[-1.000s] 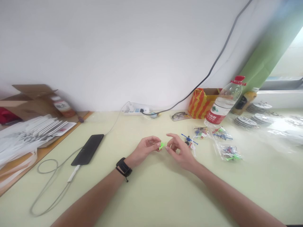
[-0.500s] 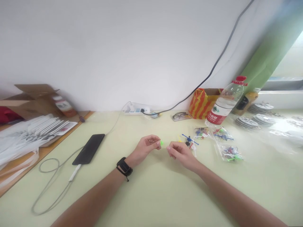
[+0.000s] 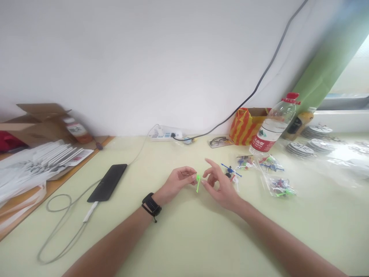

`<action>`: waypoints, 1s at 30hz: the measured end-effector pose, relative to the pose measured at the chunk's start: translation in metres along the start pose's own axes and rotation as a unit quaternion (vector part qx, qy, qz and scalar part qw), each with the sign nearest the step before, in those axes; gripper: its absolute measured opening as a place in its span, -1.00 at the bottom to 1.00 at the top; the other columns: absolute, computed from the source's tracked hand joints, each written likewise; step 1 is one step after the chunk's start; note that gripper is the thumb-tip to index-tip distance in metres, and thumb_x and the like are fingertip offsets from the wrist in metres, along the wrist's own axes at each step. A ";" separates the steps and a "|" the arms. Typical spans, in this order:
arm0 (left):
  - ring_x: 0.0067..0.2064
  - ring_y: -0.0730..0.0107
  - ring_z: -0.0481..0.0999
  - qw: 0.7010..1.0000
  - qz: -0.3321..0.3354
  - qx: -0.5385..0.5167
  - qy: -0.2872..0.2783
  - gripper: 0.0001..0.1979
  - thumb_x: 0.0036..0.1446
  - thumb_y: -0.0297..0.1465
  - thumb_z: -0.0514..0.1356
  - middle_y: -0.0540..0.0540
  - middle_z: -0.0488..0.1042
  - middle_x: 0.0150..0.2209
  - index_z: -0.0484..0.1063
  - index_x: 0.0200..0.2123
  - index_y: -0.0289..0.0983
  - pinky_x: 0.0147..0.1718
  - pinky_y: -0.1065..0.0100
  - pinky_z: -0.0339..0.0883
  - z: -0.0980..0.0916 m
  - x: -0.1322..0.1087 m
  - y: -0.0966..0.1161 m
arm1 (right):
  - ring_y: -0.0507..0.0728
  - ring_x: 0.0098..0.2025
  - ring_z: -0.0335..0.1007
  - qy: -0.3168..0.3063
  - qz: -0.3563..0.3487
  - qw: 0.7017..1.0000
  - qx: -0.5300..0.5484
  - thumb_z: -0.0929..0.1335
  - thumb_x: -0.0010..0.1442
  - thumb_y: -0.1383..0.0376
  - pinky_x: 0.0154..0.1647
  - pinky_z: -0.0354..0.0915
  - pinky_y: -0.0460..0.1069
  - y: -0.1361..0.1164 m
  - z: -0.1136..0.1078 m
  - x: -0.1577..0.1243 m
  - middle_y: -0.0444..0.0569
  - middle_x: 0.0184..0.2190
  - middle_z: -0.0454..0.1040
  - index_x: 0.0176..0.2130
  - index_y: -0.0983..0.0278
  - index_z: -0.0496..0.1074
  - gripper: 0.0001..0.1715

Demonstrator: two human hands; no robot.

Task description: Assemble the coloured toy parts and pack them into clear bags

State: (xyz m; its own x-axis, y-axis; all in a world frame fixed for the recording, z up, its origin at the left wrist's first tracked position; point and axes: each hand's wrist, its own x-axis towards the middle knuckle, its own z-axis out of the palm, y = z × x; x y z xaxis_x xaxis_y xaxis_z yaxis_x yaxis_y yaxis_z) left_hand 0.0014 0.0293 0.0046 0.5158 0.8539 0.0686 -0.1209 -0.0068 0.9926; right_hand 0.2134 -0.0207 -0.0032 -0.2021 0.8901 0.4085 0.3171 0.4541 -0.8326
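Over the middle of the table, my left hand (image 3: pixel 182 181) pinches a bright green plastic pointer (image 3: pixel 198 184) between thumb and fingertips. Its thin shaft hangs down and tilts slightly. Just to its right is my right hand (image 3: pixel 220 185), index finger stretched out and thumb apart. The right thumb tip is close to the green pointer; whether it touches I cannot tell. Behind the right hand lie loose pointers, among them a blue arrow-shaped pointer (image 3: pixel 231 170) and a round black piece (image 3: pixel 228 175).
Right of my hands lie clear bags of coloured pointers (image 3: pixel 281 187). Beyond stand a large water bottle (image 3: pixel 265 134), a striped bag (image 3: pixel 245 129) and stacked white discs (image 3: pixel 300 150). A phone (image 3: pixel 108 182) with its cable lies left; a power strip (image 3: pixel 167 135) sits by the wall.
The fingers of my right hand have spread, with the index finger lifted. More of the green pointer now shows, hanging below my left fingertips. My left hand has barely moved.
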 end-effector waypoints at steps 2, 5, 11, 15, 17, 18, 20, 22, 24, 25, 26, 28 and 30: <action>-0.27 0.35 0.53 1.000 -0.002 -0.003 0.001 -0.71 0.14 -0.22 0.40 -0.10 0.56 -0.29 0.55 -0.16 -0.29 -0.16 0.27 0.42 0.000 0.000 0.000 | 0.05 -0.40 0.38 0.013 -0.007 1.000 -0.016 0.34 0.33 0.16 -0.29 0.42 0.03 -0.002 -0.002 -0.001 -0.01 -0.08 0.43 0.38 0.09 -0.01 -0.24; -0.27 0.35 0.52 1.000 -0.001 -0.003 0.003 -0.72 0.13 -0.24 0.40 -0.10 0.54 -0.30 0.55 -0.17 -0.29 -0.17 0.28 0.42 0.000 0.000 0.001 | 0.07 -0.39 0.37 0.019 0.000 1.000 -0.019 0.30 0.36 0.07 -0.31 0.39 0.03 -0.004 -0.004 -0.001 0.00 -0.12 0.43 0.17 0.13 0.29 -0.56; -0.30 0.37 0.52 1.000 0.009 -0.003 0.013 -0.71 0.11 -0.22 0.42 -0.10 0.54 -0.28 0.56 -0.21 -0.30 -0.20 0.29 0.40 0.001 0.001 0.001 | 0.03 -0.56 0.02 -0.078 0.032 0.996 0.023 0.14 0.43 -0.08 -0.49 0.11 -0.01 0.000 -0.009 0.006 -0.18 -0.63 0.04 -0.59 0.21 0.05 -0.33; -0.31 0.39 0.51 1.000 0.007 0.001 0.008 -0.71 0.10 -0.22 0.42 -0.08 0.54 -0.30 0.56 -0.20 -0.29 -0.19 0.30 0.40 0.003 0.000 0.003 | 0.04 -0.48 0.15 -0.027 0.032 0.999 0.020 0.30 0.36 -0.03 -0.47 0.13 -0.04 -0.001 -0.008 0.007 -0.17 -0.54 0.22 -0.47 0.22 0.20 -0.50; -0.30 0.37 0.51 1.000 0.006 0.008 0.005 -0.70 0.11 -0.22 0.41 -0.09 0.54 -0.30 0.56 -0.20 -0.30 -0.19 0.29 0.40 0.004 -0.001 0.004 | 0.06 -0.42 0.27 -0.012 0.033 0.999 0.041 0.35 0.32 0.00 -0.44 0.21 -0.04 -0.002 -0.006 0.007 -0.13 -0.45 0.35 -0.33 0.21 0.28 -0.63; -0.30 0.37 0.51 1.000 0.007 0.011 0.003 -0.70 0.11 -0.22 0.41 -0.10 0.54 -0.30 0.56 -0.20 -0.30 -0.19 0.29 0.40 0.005 -0.001 0.005 | 0.07 -0.40 0.30 -0.010 0.032 0.998 0.050 0.36 0.31 0.02 -0.42 0.24 -0.04 -0.003 -0.005 0.007 -0.11 -0.41 0.38 -0.28 0.21 0.29 -0.67; -0.29 0.36 0.51 1.000 0.009 0.014 -0.001 -0.71 0.12 -0.22 0.40 -0.10 0.54 -0.30 0.56 -0.20 -0.31 -0.18 0.28 0.40 0.005 -0.001 0.006 | 0.06 -0.39 0.33 -0.015 0.028 0.998 0.058 0.35 0.32 0.04 -0.40 0.29 -0.04 -0.003 -0.004 0.006 -0.10 -0.37 0.41 -0.23 0.20 0.30 -0.70; -0.28 0.35 0.52 1.000 0.009 0.017 -0.005 -0.71 0.13 -0.22 0.40 -0.10 0.54 -0.28 0.56 -0.19 -0.31 -0.18 0.28 0.41 0.005 -0.002 0.006 | 0.06 -0.38 0.34 -0.022 0.026 0.998 0.054 0.35 0.33 0.05 -0.38 0.31 -0.03 -0.004 -0.003 0.005 -0.09 -0.36 0.41 -0.20 0.20 0.31 -0.72; -0.26 0.34 0.53 1.000 0.006 0.019 -0.006 -0.71 0.13 -0.23 0.40 -0.11 0.55 -0.26 0.56 -0.18 -0.30 -0.17 0.28 0.41 0.005 -0.002 0.005 | 0.06 -0.39 0.34 -0.026 0.024 0.998 0.046 0.35 0.33 0.06 -0.38 0.32 -0.04 -0.004 -0.003 0.005 -0.10 -0.37 0.42 -0.19 0.20 0.32 -0.73; -0.25 0.34 0.54 1.000 0.004 0.020 -0.006 -0.71 0.13 -0.23 0.40 -0.12 0.56 -0.25 0.56 -0.17 -0.30 -0.16 0.28 0.42 0.005 -0.002 0.004 | 0.05 -0.39 0.34 -0.030 0.023 0.998 0.042 0.35 0.34 0.08 -0.38 0.32 -0.04 -0.004 -0.002 0.005 -0.10 -0.37 0.42 -0.19 0.20 0.33 -0.75; -0.24 0.33 0.54 1.000 0.003 0.023 -0.005 -0.71 0.14 -0.23 0.40 -0.12 0.56 -0.23 0.56 -0.17 -0.29 -0.15 0.28 0.42 0.004 -0.002 0.004 | 0.05 -0.39 0.35 -0.034 0.021 0.998 0.039 0.34 0.34 0.09 -0.38 0.31 -0.04 -0.003 -0.002 0.004 -0.11 -0.37 0.43 -0.19 0.21 0.34 -0.76; -0.22 0.31 0.56 1.000 0.003 0.027 -0.003 -0.71 0.14 -0.23 0.39 -0.14 0.57 -0.20 0.56 -0.16 -0.29 -0.14 0.27 0.43 0.004 -0.002 0.003 | 0.05 -0.40 0.34 -0.045 0.017 0.999 0.026 0.33 0.35 0.12 -0.40 0.29 -0.05 -0.003 -0.002 0.004 -0.12 -0.39 0.43 -0.21 0.21 0.35 -0.79; -0.21 0.29 0.58 1.000 0.001 0.028 -0.006 -0.69 0.14 -0.21 0.40 -0.15 0.58 -0.19 0.56 -0.15 -0.29 -0.13 0.25 0.44 0.004 -0.002 0.003 | 0.06 -0.40 0.33 -0.052 0.015 0.999 0.004 0.32 0.36 0.14 -0.41 0.26 -0.05 -0.003 -0.002 0.004 -0.12 -0.41 0.42 -0.24 0.21 0.36 -0.80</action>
State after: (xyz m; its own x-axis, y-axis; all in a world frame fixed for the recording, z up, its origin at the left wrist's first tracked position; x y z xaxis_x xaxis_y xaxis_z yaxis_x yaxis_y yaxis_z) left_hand 0.0037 0.0252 0.0079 0.5252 0.8480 0.0712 -0.0745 -0.0375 0.9965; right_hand 0.2133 -0.0184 0.0014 -0.2876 0.8945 0.3424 0.3166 0.4262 -0.8474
